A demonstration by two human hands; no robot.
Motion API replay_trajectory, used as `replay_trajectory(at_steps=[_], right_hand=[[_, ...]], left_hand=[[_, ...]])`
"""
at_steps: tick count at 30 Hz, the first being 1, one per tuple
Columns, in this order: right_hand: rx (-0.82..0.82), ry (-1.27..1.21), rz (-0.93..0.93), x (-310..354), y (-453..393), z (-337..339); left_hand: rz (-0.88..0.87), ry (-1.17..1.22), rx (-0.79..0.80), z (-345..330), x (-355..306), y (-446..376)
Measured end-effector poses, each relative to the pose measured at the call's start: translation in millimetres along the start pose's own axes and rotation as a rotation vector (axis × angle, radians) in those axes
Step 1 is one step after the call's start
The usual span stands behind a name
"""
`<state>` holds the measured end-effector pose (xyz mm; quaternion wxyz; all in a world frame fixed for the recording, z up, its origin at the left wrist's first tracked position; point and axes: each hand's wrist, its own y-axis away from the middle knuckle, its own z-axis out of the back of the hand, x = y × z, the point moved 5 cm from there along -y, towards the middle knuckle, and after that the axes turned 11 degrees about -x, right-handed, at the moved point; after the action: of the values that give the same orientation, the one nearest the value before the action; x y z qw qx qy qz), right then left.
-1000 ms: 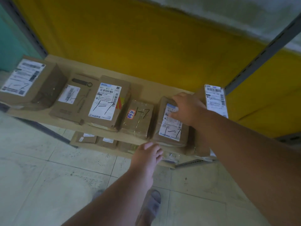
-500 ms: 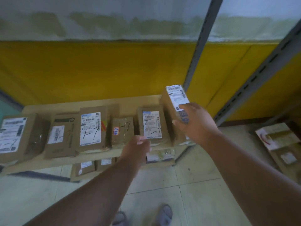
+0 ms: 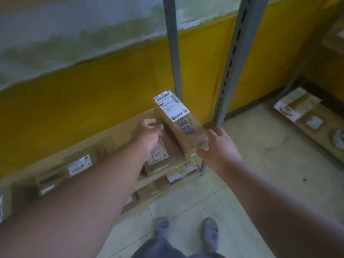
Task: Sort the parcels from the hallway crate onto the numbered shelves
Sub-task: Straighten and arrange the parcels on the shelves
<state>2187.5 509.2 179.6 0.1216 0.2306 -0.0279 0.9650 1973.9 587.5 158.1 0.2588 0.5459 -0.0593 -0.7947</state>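
Note:
A tall brown parcel point(image 3: 183, 125) with a white label and blue writing stands on its edge at the right end of the wooden shelf point(image 3: 119, 131). My right hand point(image 3: 218, 148) grips its near end, thumb below and fingers on the right side. My left hand point(image 3: 149, 135) hovers at the parcel's left face with loosely curled fingers; I cannot tell whether it touches. Beneath the left hand lies a flat parcel marked 1-7 point(image 3: 158, 156). More labelled parcels point(image 3: 80, 165) line the shelf to the left, partly hidden by my left arm.
Two grey slotted shelf uprights point(image 3: 231, 67) rise just behind the tall parcel. A lower shelf holds small parcels point(image 3: 179, 174). At the right, another low shelf point(image 3: 305, 116) carries several parcels. My feet point(image 3: 210, 229) stand on the tiled floor.
My left hand has risen from the shelf's front edge to the tall parcel's left side. My right hand has slid from the label down to the parcel's near end. The view has swung right.

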Motion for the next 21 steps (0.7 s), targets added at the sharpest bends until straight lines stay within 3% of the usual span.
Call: replay_trajectory(at_steps=[8, 14, 21], right_hand=[[-0.08, -0.095, -0.203, -9, 3, -35], [-0.138, -0.16, -0.216, 0, 6, -49], [-0.165, -0.185, -0.228, 5, 10, -52]], left_hand=[[-0.212, -0.196, 0.017, -40, -57, -69], [-0.462, -0.509, 0.076, -58, -62, -87], [-0.544, -0.549, 0.099, -60, -60, -96]])
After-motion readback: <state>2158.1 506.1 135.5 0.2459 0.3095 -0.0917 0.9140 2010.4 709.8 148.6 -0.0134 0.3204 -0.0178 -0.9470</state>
